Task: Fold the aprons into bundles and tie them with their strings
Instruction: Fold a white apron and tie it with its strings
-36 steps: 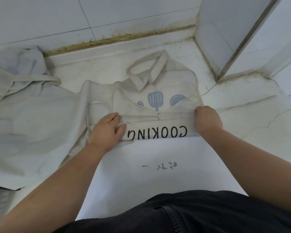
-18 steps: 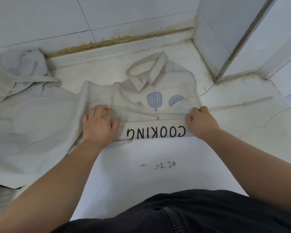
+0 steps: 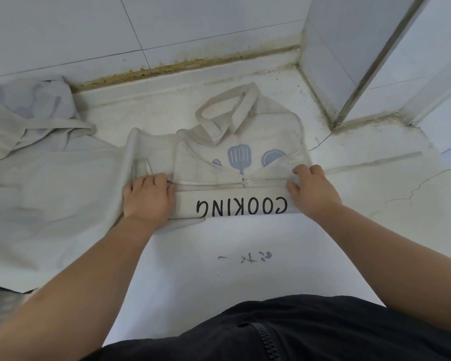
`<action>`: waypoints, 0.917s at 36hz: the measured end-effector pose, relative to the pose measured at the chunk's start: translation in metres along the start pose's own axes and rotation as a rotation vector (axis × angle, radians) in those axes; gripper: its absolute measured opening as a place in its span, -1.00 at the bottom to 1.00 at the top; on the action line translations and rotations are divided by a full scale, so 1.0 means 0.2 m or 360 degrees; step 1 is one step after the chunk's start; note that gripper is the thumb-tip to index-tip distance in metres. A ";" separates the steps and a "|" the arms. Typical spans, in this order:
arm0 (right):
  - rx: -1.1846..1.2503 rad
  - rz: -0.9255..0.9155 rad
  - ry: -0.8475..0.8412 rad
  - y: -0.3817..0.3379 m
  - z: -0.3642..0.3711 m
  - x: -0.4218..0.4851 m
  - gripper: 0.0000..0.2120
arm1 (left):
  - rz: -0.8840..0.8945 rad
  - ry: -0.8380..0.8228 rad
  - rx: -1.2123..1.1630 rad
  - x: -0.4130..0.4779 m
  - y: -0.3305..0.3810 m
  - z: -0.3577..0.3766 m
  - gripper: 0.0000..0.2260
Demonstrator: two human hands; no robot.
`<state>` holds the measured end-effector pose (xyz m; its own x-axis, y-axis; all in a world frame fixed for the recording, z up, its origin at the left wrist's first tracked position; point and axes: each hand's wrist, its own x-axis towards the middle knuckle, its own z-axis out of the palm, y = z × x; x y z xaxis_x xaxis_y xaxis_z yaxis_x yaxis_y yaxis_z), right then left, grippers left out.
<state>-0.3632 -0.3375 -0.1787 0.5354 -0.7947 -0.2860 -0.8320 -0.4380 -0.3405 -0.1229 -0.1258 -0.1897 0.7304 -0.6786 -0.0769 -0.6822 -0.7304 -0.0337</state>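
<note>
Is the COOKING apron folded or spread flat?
Partly folded: COOKING apron doubled into a band under left hand and right hand; neck loop exposed.

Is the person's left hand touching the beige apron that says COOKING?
Touching. The head view shows the left hand resting on the beige fabric apron with black COOKING lettering, its fingers curled over the rolled edge.

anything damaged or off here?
The counter is cracked: one crack by the pillar, a branching crack at far right. Brown grime runs along the wall. The spare apron lies crumpled at left. The apron being folded looks fine.
</note>
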 end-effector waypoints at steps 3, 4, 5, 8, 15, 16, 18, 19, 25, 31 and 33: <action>-0.0031 -0.0176 -0.0035 0.02 -0.01 -0.04 -0.68 | 0.0141 0.0202 -0.0180 -0.04 0.02 -0.02 -0.71; -0.0052 -0.0248 -0.0059 0.02 -0.01 -0.06 -0.66 | 0.0262 0.0294 -0.0240 -0.05 0.04 -0.02 -0.69; -0.0078 -0.0319 -0.0087 0.03 -0.02 -0.07 -0.63 | 0.0412 0.0352 -0.0309 -0.06 0.05 -0.01 -0.67; -0.0206 -0.0481 -0.0132 0.05 -0.03 -0.08 -0.47 | 0.0844 0.0192 -0.0443 -0.08 0.10 -0.01 -0.64; -0.0590 -0.0616 -0.0198 0.10 -0.06 -0.09 -0.38 | 0.0880 0.0009 -0.0308 -0.14 0.09 0.05 -0.37; -0.0625 -0.0630 -0.0163 0.11 -0.06 -0.09 -0.43 | 0.0861 -0.0028 -0.0325 -0.14 0.08 0.04 -0.33; -0.0653 -0.0660 -0.0092 0.10 -0.07 -0.08 -0.52 | 0.0778 -0.0131 -0.0416 -0.13 0.08 0.04 -0.28; -0.0609 -0.0664 -0.0064 0.10 -0.08 -0.07 -0.56 | 0.0745 -0.0171 -0.0450 -0.11 0.08 0.03 -0.28; 0.0024 -0.0222 -0.0170 0.08 -0.15 -0.03 -0.66 | 0.0421 -0.0424 -0.0984 0.01 0.08 -0.11 -0.83; 0.0389 -0.0017 -0.0223 0.10 -0.19 0.04 -0.81 | 0.0070 -0.0790 -0.1427 0.13 0.03 -0.13 -0.75; 0.0413 -0.0005 -0.0172 0.10 -0.19 0.06 -0.83 | 0.0026 -0.0750 -0.1448 0.16 0.02 -0.11 -0.79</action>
<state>-0.3796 -0.3721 -0.1553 0.5619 -0.7381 -0.3735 -0.7727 -0.3073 -0.5554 -0.1018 -0.1521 -0.1711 0.5001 -0.7331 -0.4610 -0.2646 -0.6362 0.7247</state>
